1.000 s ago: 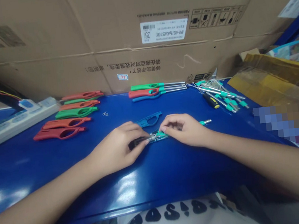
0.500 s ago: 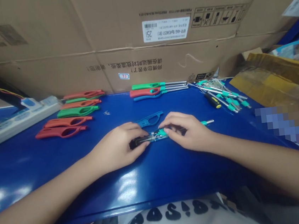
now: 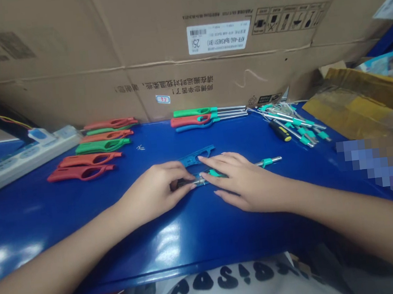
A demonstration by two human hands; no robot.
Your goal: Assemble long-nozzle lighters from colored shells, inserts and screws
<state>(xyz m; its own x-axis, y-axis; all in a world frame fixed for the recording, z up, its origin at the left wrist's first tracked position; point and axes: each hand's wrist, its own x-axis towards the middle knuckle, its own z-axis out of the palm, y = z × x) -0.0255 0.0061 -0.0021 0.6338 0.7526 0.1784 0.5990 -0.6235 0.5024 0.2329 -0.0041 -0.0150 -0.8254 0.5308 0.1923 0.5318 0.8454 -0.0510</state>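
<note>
Lighter (image 3: 199, 181) was just in front of the blue shell (image 3: 191, 160), which lay flat on the desk (image 3: 123, 253). I had the left hand (image 3: 156, 186) with fingers closed on the lighter's left end. Right hand (image 3: 251, 178) had fingers straight and spread over its middle; I couldn't tell if they pressed on it, or if one fingertip touched the blue shell. Behind the blue shell: lighter stack (image 3: 191, 121). Left and back of it: screws (image 3: 141, 147); farther left, red and green shells (image 3: 101, 146), then power strip (image 3: 32, 155). Right and back of it: rods (image 3: 297, 122), screwdriver (image 3: 279, 131).
</note>
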